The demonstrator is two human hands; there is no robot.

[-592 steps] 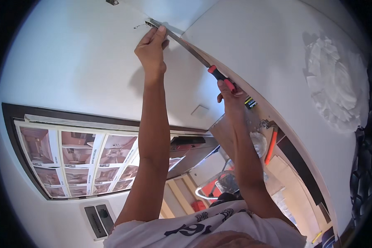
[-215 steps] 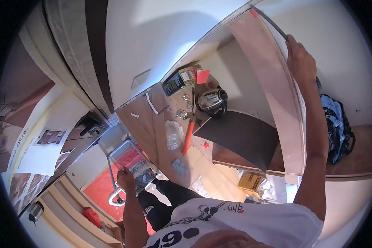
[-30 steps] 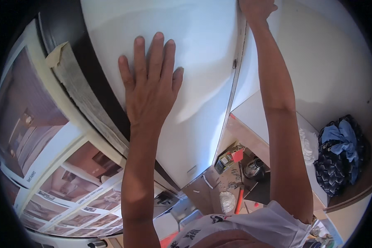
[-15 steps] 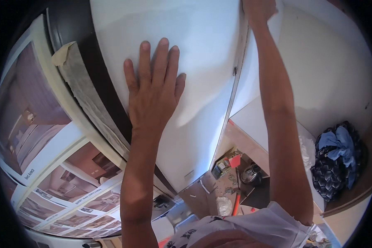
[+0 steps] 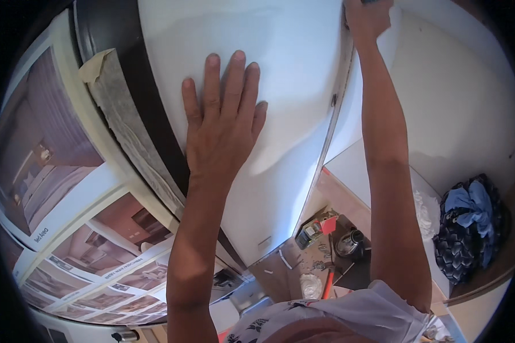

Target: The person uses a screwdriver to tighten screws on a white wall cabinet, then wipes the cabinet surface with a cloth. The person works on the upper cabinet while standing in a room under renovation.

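The left hand [image 5: 223, 120] lies flat at upper centre of the frame, palm pressed on a white panel [image 5: 286, 74], fingers straight and slightly spread, holding nothing. The right hand [image 5: 367, 18] is at the top edge, right of centre, fingers curled around the top of a thin metal strip [image 5: 333, 131] that runs down the panel's right edge. What else that hand may hold is cut off by the frame, so how tightly it grips cannot be told. The two hands are well apart, the strip between them.

Left of the panel runs a dark band [image 5: 137, 97] with a peeling length of tape [image 5: 117, 108] hanging beside it. Further left and lower left, photo sheets [image 5: 80, 228] cover the wall.

At lower centre, far below, sits a brown bench [image 5: 320, 251] littered with small tools, among them a red-handled tool [image 5: 327, 283] and a round black object [image 5: 349, 244]. At right, a bundle of blue and dark cloth [image 5: 466, 228] rests near a white wall [image 5: 458, 97].
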